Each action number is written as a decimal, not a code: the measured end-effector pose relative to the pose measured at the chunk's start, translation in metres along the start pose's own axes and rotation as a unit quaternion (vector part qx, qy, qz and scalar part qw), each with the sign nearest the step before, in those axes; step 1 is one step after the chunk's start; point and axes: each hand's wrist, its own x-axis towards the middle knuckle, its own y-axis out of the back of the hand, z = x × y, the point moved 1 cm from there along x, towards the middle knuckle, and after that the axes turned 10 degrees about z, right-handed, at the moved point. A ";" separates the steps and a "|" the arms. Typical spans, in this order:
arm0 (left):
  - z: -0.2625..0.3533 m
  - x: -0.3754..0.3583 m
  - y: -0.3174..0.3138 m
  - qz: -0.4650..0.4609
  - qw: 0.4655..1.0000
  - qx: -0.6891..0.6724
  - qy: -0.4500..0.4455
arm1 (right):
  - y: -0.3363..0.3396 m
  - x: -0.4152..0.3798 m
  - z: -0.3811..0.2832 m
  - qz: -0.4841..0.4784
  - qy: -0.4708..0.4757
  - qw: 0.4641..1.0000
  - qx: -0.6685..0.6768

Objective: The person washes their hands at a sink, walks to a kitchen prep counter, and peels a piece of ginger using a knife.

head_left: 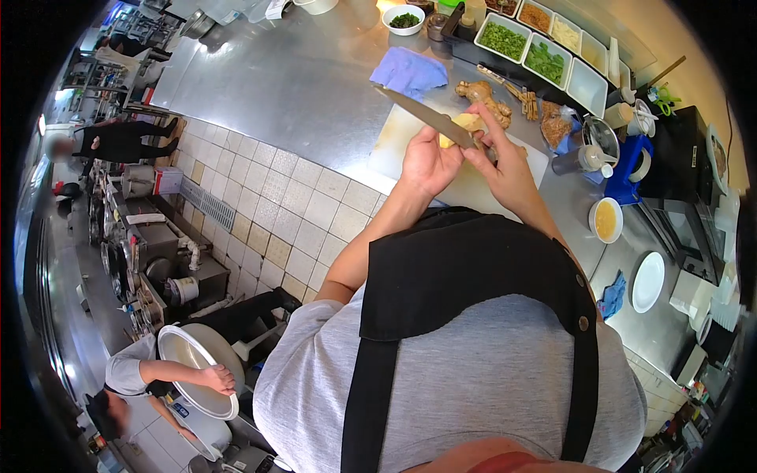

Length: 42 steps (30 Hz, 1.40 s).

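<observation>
A large knife (422, 112) lies slanted across both hands, its blade reaching up and left. My right hand (502, 158) is closed around its handle end, which the fingers mostly hide. My left hand (430, 164), palm turned up, grips a pale yellow peeled piece, apparently ginger (469, 121), partly behind the blade. Both hands are above a white cutting board (386, 154). Just beyond them, unpeeled ginger root (493, 102) rests at the board's far edge. A folded blue cloth (410, 69) lies to the upper left of the board.
Containers of chopped greens (502, 41) line the back right. A bowl of yellow liquid (605, 220), a squeeze bottle (579, 160) and a white plate (648, 281) are at right. At lower left a person holds a large white tub (175, 351); another person (118, 142) stands farther off.
</observation>
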 end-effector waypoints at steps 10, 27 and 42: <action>-0.012 -0.004 -0.025 0.103 0.956 0.156 -0.225 | -0.011 -0.014 -0.016 0.004 -0.004 0.996 -0.093; -0.026 -0.013 -0.036 0.025 0.924 0.217 -0.314 | -0.010 -0.009 -0.020 0.062 0.047 0.992 -0.102; -0.035 -0.018 -0.028 0.026 0.929 0.229 -0.291 | -0.007 0.000 -0.016 0.054 0.025 0.993 -0.102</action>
